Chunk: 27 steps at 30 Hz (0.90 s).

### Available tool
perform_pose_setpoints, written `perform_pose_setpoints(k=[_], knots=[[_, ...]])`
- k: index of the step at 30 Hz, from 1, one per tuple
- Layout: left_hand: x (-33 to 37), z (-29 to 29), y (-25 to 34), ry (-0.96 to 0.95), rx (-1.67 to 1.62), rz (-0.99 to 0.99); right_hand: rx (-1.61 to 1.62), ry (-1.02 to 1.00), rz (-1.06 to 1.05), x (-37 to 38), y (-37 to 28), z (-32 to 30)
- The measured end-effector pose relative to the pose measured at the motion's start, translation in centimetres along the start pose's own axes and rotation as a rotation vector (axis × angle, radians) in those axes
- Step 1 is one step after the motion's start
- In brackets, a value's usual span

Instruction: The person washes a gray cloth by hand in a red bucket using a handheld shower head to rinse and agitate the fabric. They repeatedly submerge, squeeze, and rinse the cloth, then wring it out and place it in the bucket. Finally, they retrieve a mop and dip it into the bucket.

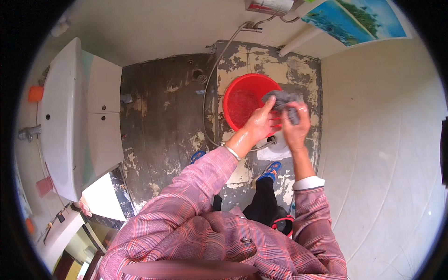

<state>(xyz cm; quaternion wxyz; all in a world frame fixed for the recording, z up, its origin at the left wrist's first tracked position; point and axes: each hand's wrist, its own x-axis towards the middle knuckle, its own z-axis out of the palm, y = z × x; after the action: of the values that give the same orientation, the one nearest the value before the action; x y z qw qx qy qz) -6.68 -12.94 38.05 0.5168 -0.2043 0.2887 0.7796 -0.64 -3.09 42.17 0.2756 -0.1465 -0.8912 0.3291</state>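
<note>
A bunched, wet-looking grey cloth is between my two hands, over the right side of a red plastic tub. My left hand has its thumb against the cloth's left side, with its other fingers stretched beneath. The fingers of my right hand curl round the cloth's lower right end. Both hands look wet. The cloth hides part of the tub's right rim, and my left hand covers its lower right part. Inside the tub, the bottom looks wet; I cannot tell how much water it holds.
A metal shower hose hangs from the wall and curves round the tub's left side. A white sink on a cabinet stands to the left. A pale wall rises on the right. The floor is patchy, with peeling paint.
</note>
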Motion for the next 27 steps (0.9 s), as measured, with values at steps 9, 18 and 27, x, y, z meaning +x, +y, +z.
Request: perform_pose_setpoints(k=[9,18,27], knots=[[-2.0,-0.3,0.9,-0.415,-0.58,-0.363,0.691,-0.074,0.543,-2.2,0.0,-5.8],[-4.3,3.5,0.5,-0.688,-0.484,-0.422,1.417,-0.407,0.562,3.3,3.6,-1.6],[4.0,0.5,1.0,-0.222,1.003,0.099,0.539,-0.535,0.443,5.4,5.7,2.0]])
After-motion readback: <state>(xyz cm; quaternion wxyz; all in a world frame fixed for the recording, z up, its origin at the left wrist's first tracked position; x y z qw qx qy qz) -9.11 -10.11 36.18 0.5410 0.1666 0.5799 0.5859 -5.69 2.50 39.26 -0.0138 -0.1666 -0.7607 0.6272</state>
